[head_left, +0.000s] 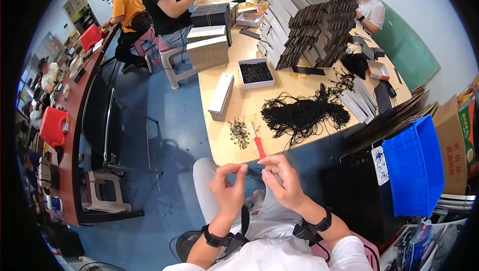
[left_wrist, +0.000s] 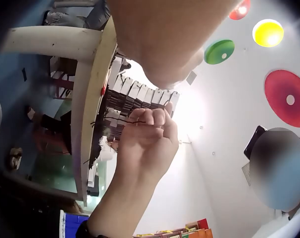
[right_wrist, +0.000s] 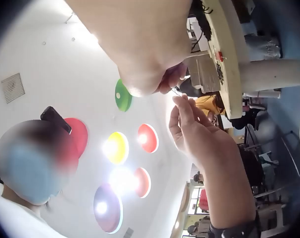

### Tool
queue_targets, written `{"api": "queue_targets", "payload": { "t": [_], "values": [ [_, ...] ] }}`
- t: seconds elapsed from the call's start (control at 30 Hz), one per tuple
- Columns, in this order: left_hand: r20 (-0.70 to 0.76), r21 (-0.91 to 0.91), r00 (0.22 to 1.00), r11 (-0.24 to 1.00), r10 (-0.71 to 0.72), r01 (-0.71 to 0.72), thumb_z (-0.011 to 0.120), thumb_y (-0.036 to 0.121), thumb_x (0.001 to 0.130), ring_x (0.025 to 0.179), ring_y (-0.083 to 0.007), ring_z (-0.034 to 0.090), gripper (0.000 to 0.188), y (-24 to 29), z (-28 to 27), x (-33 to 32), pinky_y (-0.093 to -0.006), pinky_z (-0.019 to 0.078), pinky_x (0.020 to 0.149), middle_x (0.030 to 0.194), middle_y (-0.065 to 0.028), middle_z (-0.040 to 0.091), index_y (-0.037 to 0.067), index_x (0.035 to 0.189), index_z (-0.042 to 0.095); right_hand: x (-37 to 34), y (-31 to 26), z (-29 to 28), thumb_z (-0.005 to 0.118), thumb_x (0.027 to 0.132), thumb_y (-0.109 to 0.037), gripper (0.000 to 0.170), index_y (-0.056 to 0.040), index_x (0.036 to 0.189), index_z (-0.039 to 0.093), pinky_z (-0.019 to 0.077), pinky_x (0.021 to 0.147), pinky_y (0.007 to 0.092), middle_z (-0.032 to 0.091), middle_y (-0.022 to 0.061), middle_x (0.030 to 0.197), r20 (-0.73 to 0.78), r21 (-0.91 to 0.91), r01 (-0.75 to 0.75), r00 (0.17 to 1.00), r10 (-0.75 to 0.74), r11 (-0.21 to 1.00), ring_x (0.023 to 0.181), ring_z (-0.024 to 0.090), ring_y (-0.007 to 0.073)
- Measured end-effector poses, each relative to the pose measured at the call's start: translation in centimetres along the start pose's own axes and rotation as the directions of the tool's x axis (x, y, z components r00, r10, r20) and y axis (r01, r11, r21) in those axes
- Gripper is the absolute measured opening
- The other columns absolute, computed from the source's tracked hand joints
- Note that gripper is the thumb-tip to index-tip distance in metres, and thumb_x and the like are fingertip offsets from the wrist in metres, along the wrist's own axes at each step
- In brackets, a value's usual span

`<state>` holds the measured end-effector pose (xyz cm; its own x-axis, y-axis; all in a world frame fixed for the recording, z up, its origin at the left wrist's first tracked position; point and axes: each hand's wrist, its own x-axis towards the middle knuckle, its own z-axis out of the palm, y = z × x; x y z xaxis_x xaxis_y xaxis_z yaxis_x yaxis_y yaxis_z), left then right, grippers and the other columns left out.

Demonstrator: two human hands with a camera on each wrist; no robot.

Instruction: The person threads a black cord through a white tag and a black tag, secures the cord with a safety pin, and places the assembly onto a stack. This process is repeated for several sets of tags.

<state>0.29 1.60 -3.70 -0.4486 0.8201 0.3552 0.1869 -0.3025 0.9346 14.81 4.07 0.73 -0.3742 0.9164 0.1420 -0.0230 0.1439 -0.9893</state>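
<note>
In front of the lap, my left hand (head_left: 229, 187) and right hand (head_left: 285, 185) are held close together with fingertips facing. Thumb and finger of the left hand (right_wrist: 207, 141) pinch a small thin thing (right_wrist: 177, 92), too small to tell its kind. A black cord (left_wrist: 121, 119) runs out from the curled fingers of the right hand (left_wrist: 145, 144). On the table edge just beyond the hands lies a red-handled tool (head_left: 258, 147). Beside it is a small pile of metal pins (head_left: 239, 134) like safety pins. A tangled bundle of black cords (head_left: 304, 114) spreads to the right.
The table (head_left: 219, 143) also bears a white box of small black pieces (head_left: 256, 74), a long white stack (head_left: 221, 96) and tall bundled grey stacks (head_left: 299, 16). A blue bin (head_left: 414, 166) stands at right. Other people work farther back, one in orange (head_left: 128, 4).
</note>
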Motion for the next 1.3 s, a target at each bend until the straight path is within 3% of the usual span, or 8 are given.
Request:
{"api": "queue_targets", "payload": {
  "t": [0.1, 0.33, 0.73, 0.97, 1.1, 1.3],
  "values": [
    [0.008, 0.037, 0.993, 0.993, 0.116, -0.116, 0.070, -0.004, 0.082, 0.078, -0.0133, 0.062, 0.019, 0.1, 0.3, -0.9, -0.0235, 0.0474, 0.073, 0.086, -0.0074, 0.063, 0.001, 0.093, 0.055, -0.3, 0.5, 0.1, 0.047, 0.093, -0.002, 0.025, -0.0003, 0.118, 0.046, 0.0405, 0.060, 0.0225, 0.050, 0.0009, 0.070, 0.009, 0.087, -0.018, 1.000, 0.017, 0.996, 0.064, 0.048, 0.0059],
    [0.049, 0.118, 0.959, 0.952, 0.279, -0.283, 0.071, -0.007, 0.080, 0.074, -0.0155, 0.063, 0.023, -0.4, 0.3, -1.2, -0.0242, 0.0490, 0.066, 0.081, -0.0111, 0.064, 0.002, 0.090, 0.053, -0.2, 1.0, 0.3, 0.047, 0.093, -0.005, 0.024, 0.0000, 0.117, 0.046, 0.0402, 0.059, 0.0224, 0.049, 0.0009, 0.070, 0.016, 0.078, -0.072, 0.997, 0.071, 0.994, 0.064, 0.047, 0.0060],
    [0.062, 0.258, 0.931, 0.895, 0.359, -0.363, 0.074, -0.001, 0.079, 0.064, -0.0163, 0.057, 0.022, -0.7, 0.2, -1.2, -0.0257, 0.0440, 0.057, 0.077, -0.0090, 0.066, 0.005, 0.087, 0.054, 0.2, 1.8, 0.0, 0.046, 0.092, -0.004, 0.022, -0.0011, 0.114, 0.045, 0.0378, 0.057, 0.0207, 0.047, -0.0006, 0.069, 0.106, 0.325, -0.219, 0.975, 0.194, 0.920, 0.063, 0.045, 0.0056],
    [0.083, 0.259, 0.928, 0.891, 0.364, -0.373, 0.075, 0.000, 0.079, 0.064, -0.0157, 0.056, 0.022, -0.8, 0.2, -1.3, -0.0256, 0.0437, 0.058, 0.078, -0.0082, 0.066, 0.005, 0.087, 0.055, 0.3, 1.7, -0.4, 0.048, 0.096, -0.008, 0.021, -0.0009, 0.115, 0.045, 0.0412, 0.061, 0.0217, 0.052, 0.0008, 0.071, 0.146, 0.376, -0.247, 0.968, 0.206, 0.893, 0.065, 0.049, 0.0066],
    [0.057, 0.233, 0.954, 0.926, 0.293, -0.298, 0.075, 0.000, 0.078, 0.065, -0.0149, 0.057, 0.021, -0.7, 0.2, -1.5, -0.0256, 0.0449, 0.060, 0.078, -0.0086, 0.066, 0.004, 0.086, 0.056, 0.0, 2.1, -0.5, 0.053, 0.097, -0.012, 0.019, 0.0000, 0.111, 0.048, 0.0468, 0.068, 0.0242, 0.060, 0.0046, 0.077, 0.160, 0.394, -0.283, 0.958, 0.238, 0.874, 0.072, 0.057, 0.0096],
    [0.071, 0.149, 0.984, 0.974, 0.161, -0.171, 0.074, 0.001, 0.080, 0.069, -0.0142, 0.060, 0.017, -0.5, 0.6, -1.8, -0.0251, 0.0466, 0.063, 0.079, -0.0078, 0.066, 0.002, 0.089, 0.059, -0.1, 2.9, -0.6, 0.055, 0.097, -0.011, 0.013, 0.0002, 0.104, 0.052, 0.0484, 0.070, 0.0247, 0.062, 0.0056, 0.081, 0.122, 0.363, -0.246, 0.969, 0.216, 0.899, 0.076, 0.061, 0.0114]
  ]
}}
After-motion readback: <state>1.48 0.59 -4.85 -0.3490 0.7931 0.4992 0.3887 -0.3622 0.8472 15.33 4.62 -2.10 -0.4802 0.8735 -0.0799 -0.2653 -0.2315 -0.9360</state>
